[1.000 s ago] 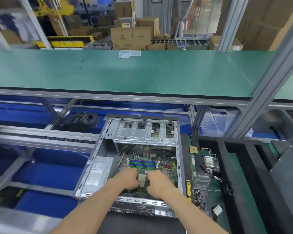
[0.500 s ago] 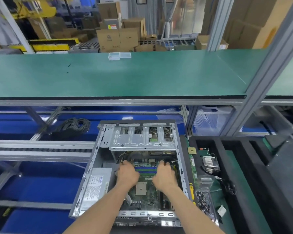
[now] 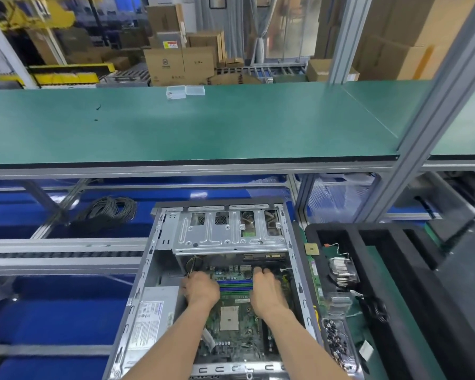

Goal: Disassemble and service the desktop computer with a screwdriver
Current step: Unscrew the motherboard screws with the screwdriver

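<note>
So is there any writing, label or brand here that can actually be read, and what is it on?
None can be read.
White label on the power supply: printed lines, too small and blurred.
Red and yellow sticker on a cardboard box: blurred.
Round logo on the front cardboard box: illegible.
Motherboard markings: too small.

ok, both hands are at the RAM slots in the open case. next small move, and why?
Probably press the slot latches outward to free the memory sticks. The left hand and right hand sit at opposite ends of the blue and green slots on the motherboard, and no screwdriver is in either. Whether any latch is already released can't be told.
</note>
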The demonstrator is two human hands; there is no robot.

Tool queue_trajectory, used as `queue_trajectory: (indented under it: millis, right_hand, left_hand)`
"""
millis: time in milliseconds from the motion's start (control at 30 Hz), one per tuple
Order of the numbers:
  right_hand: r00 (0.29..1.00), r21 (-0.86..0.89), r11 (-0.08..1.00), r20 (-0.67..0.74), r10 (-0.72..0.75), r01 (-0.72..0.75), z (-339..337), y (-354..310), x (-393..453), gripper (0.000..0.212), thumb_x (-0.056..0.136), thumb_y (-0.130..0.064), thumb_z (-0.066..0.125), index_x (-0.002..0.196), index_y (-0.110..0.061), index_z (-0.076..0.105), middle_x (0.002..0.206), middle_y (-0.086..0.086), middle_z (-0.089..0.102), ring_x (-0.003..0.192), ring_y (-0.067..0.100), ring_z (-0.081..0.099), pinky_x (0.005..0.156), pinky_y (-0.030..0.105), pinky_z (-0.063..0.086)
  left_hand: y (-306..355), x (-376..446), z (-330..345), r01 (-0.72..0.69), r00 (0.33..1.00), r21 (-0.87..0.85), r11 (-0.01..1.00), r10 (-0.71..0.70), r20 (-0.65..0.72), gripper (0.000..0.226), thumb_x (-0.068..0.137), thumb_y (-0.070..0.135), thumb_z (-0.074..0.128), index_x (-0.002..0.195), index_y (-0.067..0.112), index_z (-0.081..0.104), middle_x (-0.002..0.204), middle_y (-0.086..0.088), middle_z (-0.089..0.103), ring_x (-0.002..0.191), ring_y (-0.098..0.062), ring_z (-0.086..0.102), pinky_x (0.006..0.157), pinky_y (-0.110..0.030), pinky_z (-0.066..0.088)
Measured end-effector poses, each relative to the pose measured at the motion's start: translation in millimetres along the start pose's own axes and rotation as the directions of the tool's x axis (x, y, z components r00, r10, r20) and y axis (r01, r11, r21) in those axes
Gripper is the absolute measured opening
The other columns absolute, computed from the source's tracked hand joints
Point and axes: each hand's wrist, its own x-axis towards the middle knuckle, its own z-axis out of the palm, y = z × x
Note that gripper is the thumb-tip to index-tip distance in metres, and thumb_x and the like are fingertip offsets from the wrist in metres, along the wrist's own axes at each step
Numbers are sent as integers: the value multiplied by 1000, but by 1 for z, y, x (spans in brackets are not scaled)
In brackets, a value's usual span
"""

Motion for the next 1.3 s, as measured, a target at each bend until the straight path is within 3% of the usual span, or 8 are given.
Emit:
queue_trajectory:
  millis: [167, 333, 433, 667, 867, 1067, 1167, 1300]
  right_hand:
    - [1000, 20, 1000, -7, -13, 13, 1, -1, 2, 49, 92, 10, 55, 138, -3, 45, 133, 18, 52, 119, 34, 57, 90, 38, 53]
    - [1000, 53, 999, -15, 4, -3, 0, -2, 1, 46, 93, 8, 54, 138, 1, 43, 131, 19, 53, 118, 34, 58, 85, 36, 51]
    - [1000, 64, 998, -18, 9, -8, -1, -4, 0, 48, 93, 8, 54, 139, 2, 41, 132, 20, 52, 118, 34, 57, 86, 36, 50]
    - [999, 92, 996, -44, -4, 8, -4, -8, -2, 40, 93, 5, 56, 132, 0, 49, 129, 18, 53, 116, 33, 59, 82, 36, 49]
    - [998, 93, 996, -65, -8, 14, -6, -10, -1, 31, 95, 2, 56, 126, 0, 52, 127, 19, 52, 111, 33, 58, 73, 33, 42]
    - [998, 88, 996, -67, -4, 10, -4, -11, 1, 28, 95, 3, 56, 123, 1, 53, 123, 18, 52, 107, 31, 58, 71, 33, 41]
    - [997, 85, 996, -76, -3, 9, -4, -11, 1, 27, 95, 2, 57, 122, 1, 54, 121, 18, 52, 105, 31, 59, 70, 33, 41]
    - [995, 107, 994, -103, 7, 4, -3, -10, 1, 20, 96, -1, 57, 117, -1, 55, 119, 17, 52, 102, 31, 58, 70, 33, 40]
  left_hand:
    - [-2, 4, -2, 33, 999, -68, 997, -32, 25, 35, 100, 15, 53, 131, -3, 52, 136, -23, 51, 116, -30, 56, 74, -29, 36]
    - [-1, 1, -3, 86, 996, -173, 981, -82, 28, 55, 101, 17, 56, 142, -9, 30, 145, -27, 35, 122, -35, 52, 75, -29, 35]
    - [1, -1, -3, 103, 995, -206, 973, -101, 23, 56, 101, 16, 55, 143, -8, 27, 146, -26, 32, 121, -35, 52, 73, -28, 35]
    - [2, -6, -3, 100, 994, -270, 958, -107, -11, 46, 100, 8, 51, 139, -7, 29, 144, -27, 31, 124, -39, 46, 81, -34, 38]
    - [-4, -7, -3, -16, 997, -366, 930, -15, -82, 27, 101, 6, 48, 124, -6, 44, 136, -22, 36, 104, -34, 49, 85, -36, 41]
    - [-7, -6, -6, -77, 992, -385, 920, 33, -118, 20, 99, 2, 49, 116, -5, 55, 129, -18, 42, 91, -19, 39, 80, -22, 30]
    - [-6, -7, -8, -76, 993, -387, 919, 34, -113, 23, 99, 4, 49, 120, -5, 53, 131, -19, 42, 94, -22, 42, 82, -24, 33]
    - [-4, -8, -9, -40, 995, -457, 888, -7, -101, 36, 99, 9, 51, 131, -5, 42, 133, -25, 47, 113, -36, 51, 86, -39, 41]
